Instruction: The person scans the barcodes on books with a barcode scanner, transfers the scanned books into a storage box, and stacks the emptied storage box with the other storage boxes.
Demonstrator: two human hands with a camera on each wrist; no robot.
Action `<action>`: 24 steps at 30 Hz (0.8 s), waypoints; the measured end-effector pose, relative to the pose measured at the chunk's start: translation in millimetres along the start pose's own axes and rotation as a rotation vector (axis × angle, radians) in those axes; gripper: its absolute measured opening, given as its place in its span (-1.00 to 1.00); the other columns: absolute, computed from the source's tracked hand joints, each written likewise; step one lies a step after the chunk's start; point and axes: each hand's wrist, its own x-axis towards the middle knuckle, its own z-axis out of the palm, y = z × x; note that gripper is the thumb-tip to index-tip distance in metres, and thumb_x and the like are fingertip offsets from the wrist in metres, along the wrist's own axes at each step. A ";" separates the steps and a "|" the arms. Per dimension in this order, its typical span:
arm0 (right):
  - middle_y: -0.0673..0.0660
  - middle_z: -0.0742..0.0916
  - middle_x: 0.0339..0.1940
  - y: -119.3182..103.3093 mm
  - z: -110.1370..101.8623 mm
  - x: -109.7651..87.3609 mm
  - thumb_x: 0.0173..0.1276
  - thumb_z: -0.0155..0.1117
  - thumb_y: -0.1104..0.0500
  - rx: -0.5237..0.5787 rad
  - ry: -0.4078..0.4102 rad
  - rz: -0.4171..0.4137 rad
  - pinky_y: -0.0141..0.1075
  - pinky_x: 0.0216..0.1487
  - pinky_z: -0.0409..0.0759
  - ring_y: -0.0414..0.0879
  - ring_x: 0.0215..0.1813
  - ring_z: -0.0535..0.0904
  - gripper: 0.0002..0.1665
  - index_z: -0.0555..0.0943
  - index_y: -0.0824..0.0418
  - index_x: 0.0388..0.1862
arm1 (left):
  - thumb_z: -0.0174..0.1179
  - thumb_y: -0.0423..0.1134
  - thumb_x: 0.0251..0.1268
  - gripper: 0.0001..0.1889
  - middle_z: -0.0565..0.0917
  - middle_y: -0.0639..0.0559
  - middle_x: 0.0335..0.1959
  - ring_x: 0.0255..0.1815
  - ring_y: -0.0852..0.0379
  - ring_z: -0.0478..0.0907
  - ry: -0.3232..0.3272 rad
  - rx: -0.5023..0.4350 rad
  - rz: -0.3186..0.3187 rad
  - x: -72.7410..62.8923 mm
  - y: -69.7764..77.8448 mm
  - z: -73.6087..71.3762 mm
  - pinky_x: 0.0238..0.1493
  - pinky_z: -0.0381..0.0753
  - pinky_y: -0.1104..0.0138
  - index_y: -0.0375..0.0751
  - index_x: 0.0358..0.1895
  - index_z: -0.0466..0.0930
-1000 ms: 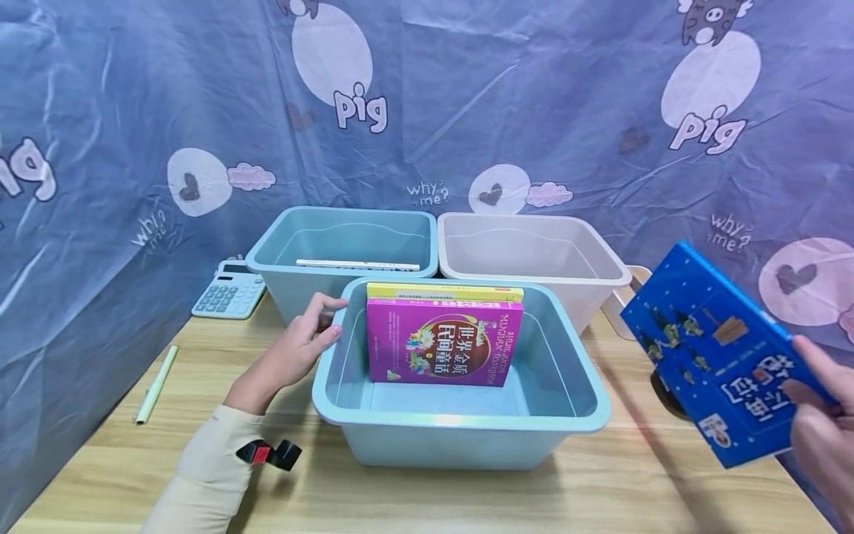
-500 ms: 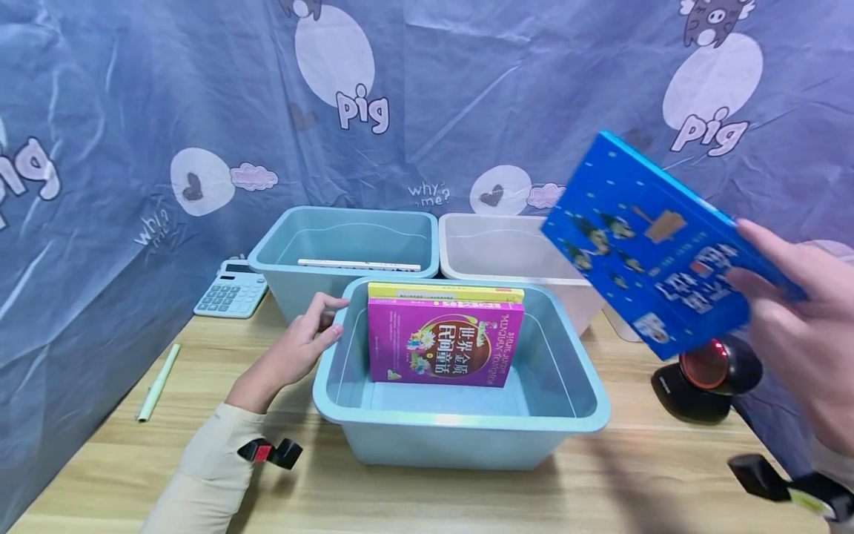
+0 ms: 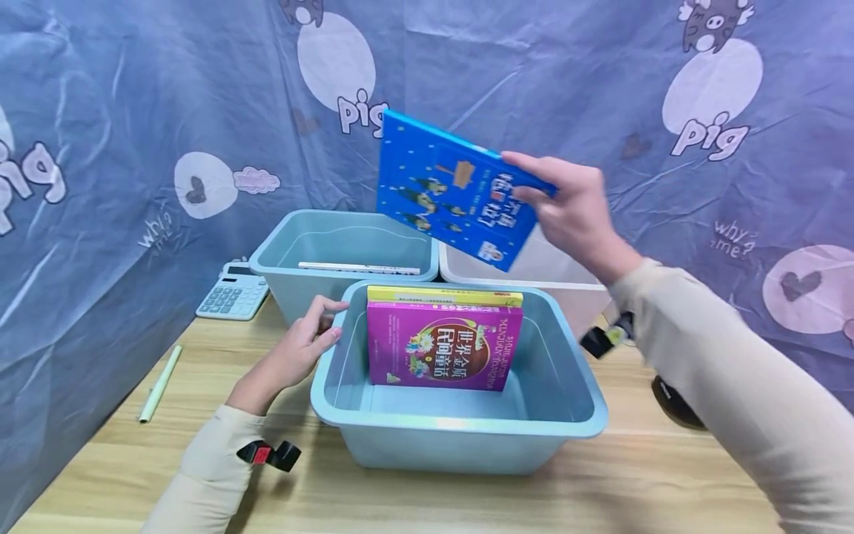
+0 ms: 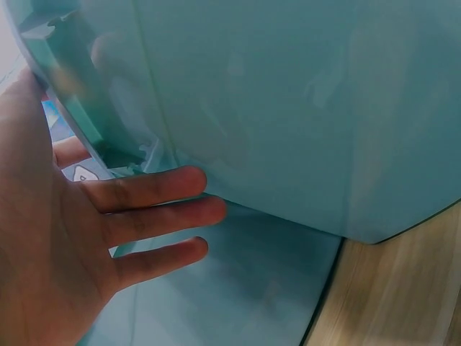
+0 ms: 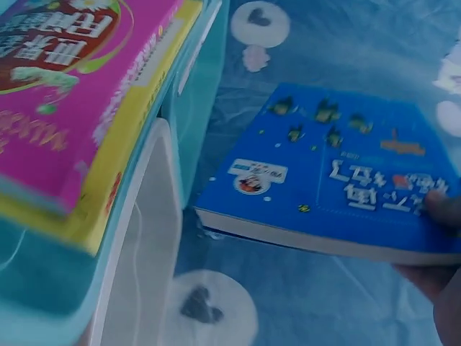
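My right hand (image 3: 567, 204) grips a blue book (image 3: 460, 185) by one end, thumb on its cover. It holds the book up in front of the backdrop, overlapping the back bins in the head view. In the right wrist view the same book (image 5: 338, 173) shows its white page edges. My left hand (image 3: 310, 341) touches the left rim of the front light-blue bin (image 3: 460, 445), and in the left wrist view several of its fingers (image 4: 158, 216) extend straight beside the outer wall. Inside that bin stand a magenta book (image 3: 400, 356) and a yellow book (image 3: 380, 293) behind it.
A teal bin (image 3: 293, 297) with a white-edged book (image 3: 360, 268) stands at back left. Beside it is a pale grey bin (image 3: 567, 267). A calculator (image 3: 233, 293) and a light green pen (image 3: 160, 386) lie left. A black device (image 3: 677, 404) sits right, partly behind the right arm.
My right hand has carried the blue book from the right side leftward and up, to above the back bins. The left hand and the front bin have stayed in place.
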 end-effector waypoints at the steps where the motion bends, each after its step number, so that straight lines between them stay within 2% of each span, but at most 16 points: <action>1: 0.27 0.81 -0.05 2.1 11.0 6.5 0.29 0.36 0.44 0.012 -0.027 0.001 -0.54 0.03 0.60 -0.16 -0.05 0.75 -0.51 0.69 0.17 0.19 | -0.09 -0.28 0.57 -0.67 0.65 -0.44 0.13 0.10 -0.18 0.66 -0.001 -0.002 0.002 0.3 -0.8 -0.2 0.05 0.66 0.13 -0.30 0.28 0.22; 3: 0.23 0.81 -0.01 5.1 31.4 17.8 0.33 0.33 0.40 0.036 -0.069 0.003 -0.37 0.08 0.65 0.02 0.00 0.76 -0.52 0.68 0.14 0.21 | -0.10 -0.28 0.58 -0.67 0.64 -0.44 0.14 0.11 -0.19 0.66 -0.005 -0.007 0.005 0.9 -2.0 -0.1 0.06 0.66 0.12 -0.30 0.28 0.22; 6: 0.18 0.79 0.07 5.8 60.3 31.9 0.40 0.28 0.36 0.087 -0.132 0.044 -0.16 0.11 0.68 0.01 0.08 0.74 -0.52 0.65 0.07 0.26 | -0.10 -0.28 0.57 -0.67 0.63 -0.45 0.15 0.12 -0.20 0.65 -0.005 -0.016 0.006 2.0 -3.6 0.2 0.07 0.66 0.09 -0.30 0.27 0.22; 11: 0.15 0.77 0.14 5.9 103.1 42.2 0.40 0.29 0.33 0.146 -0.202 0.062 -0.28 0.15 0.66 -0.03 0.13 0.72 -0.49 0.62 0.07 0.30 | -0.10 -0.28 0.57 -0.66 0.61 -0.48 0.17 0.15 -0.25 0.64 -0.005 -0.033 0.003 2.5 -4.9 0.3 0.07 0.66 0.02 -0.31 0.28 0.22; 14: 0.13 0.76 0.15 8.0 123.1 39.8 0.38 0.31 0.34 0.139 -0.244 0.048 -0.27 0.19 0.63 -0.02 0.17 0.70 -0.49 0.62 0.07 0.29 | -0.10 -0.27 0.57 -0.65 0.59 -0.48 0.20 0.16 -0.27 0.63 -0.011 -0.036 -0.003 2.5 -4.8 0.4 0.09 0.66 -0.03 -0.32 0.29 0.21; 19: 0.11 0.75 0.17 15.3 150.3 27.3 0.38 0.31 0.34 0.116 -0.358 0.019 -0.19 0.31 0.55 0.01 0.23 0.66 -0.49 0.62 0.06 0.29 | -0.09 -0.26 0.57 -0.66 0.61 -0.45 0.19 0.12 -0.24 0.65 0.008 -0.014 -0.030 0.2 -4.0 0.1 0.07 0.67 -0.02 -0.29 0.27 0.22; 22: 0.09 0.74 0.20 20.7 161.5 15.0 0.39 0.30 0.33 0.134 -0.430 0.059 -0.21 0.31 0.55 -0.01 0.26 0.65 -0.47 0.60 0.02 0.31 | -0.10 -0.25 0.57 -0.66 0.60 -0.44 0.20 0.11 -0.23 0.65 0.010 -0.005 -0.040 -1.2 -3.1 0.5 0.07 0.68 -0.01 -0.28 0.27 0.22; 24: 0.08 0.71 0.24 23.1 166.4 6.6 0.40 0.30 0.31 0.156 -0.474 0.111 -0.27 0.20 0.61 -0.03 0.26 0.65 -0.46 0.59 -0.03 0.33 | -0.09 -0.23 0.57 -0.66 0.60 -0.44 0.21 0.12 -0.23 0.65 0.008 -0.005 -0.044 -2.2 -3.0 1.1 0.07 0.68 -0.01 -0.27 0.27 0.21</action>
